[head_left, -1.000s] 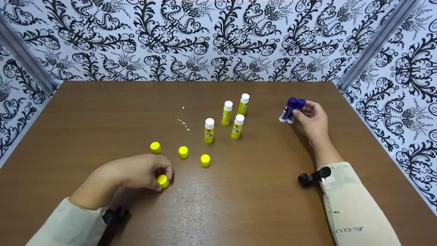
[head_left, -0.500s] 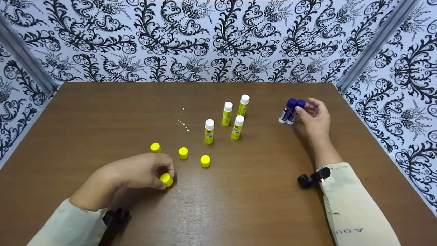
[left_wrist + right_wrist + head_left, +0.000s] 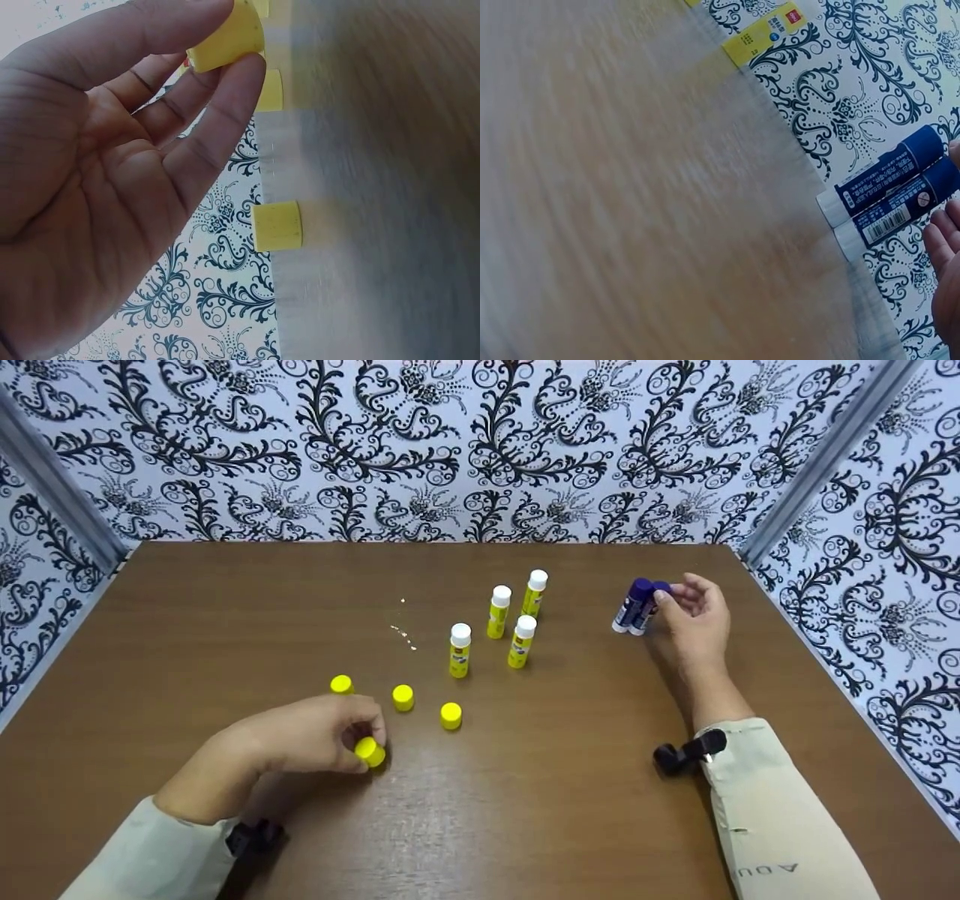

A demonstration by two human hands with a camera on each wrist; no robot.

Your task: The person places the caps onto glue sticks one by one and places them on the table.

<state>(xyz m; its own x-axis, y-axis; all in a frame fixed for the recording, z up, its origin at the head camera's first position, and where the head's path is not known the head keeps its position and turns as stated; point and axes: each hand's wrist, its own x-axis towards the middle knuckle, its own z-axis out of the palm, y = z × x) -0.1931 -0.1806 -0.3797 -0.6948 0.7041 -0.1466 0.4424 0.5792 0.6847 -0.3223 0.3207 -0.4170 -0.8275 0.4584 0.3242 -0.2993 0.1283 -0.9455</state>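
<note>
My left hand [image 3: 300, 735] pinches a short yellow cap [image 3: 370, 751] between thumb and fingers, low over the table at front left. The left wrist view shows that cap [image 3: 231, 39] between thumb and fingertips. At the right, two purple-capped glue sticks [image 3: 635, 606] stand upright side by side. My right hand [image 3: 697, 619] is beside them, its thumb at the nearer stick and its other fingers loosely spread. In the right wrist view the fingers [image 3: 939, 240] are relaxed beside the dark blue sticks [image 3: 900, 202].
Three more yellow caps stand near the left hand: one behind it [image 3: 341, 684], one in the middle [image 3: 403, 697] and one further right [image 3: 451, 715]. Several yellow glue sticks [image 3: 460, 651] with white caps stand mid-table. Small white crumbs [image 3: 403, 636] lie left of them. Patterned walls [image 3: 420, 450] enclose the table.
My left hand has moved slightly right and away from me with the yellow cap. My right hand has loosened and drawn a little right from the purple-capped glue sticks, which stay standing.
</note>
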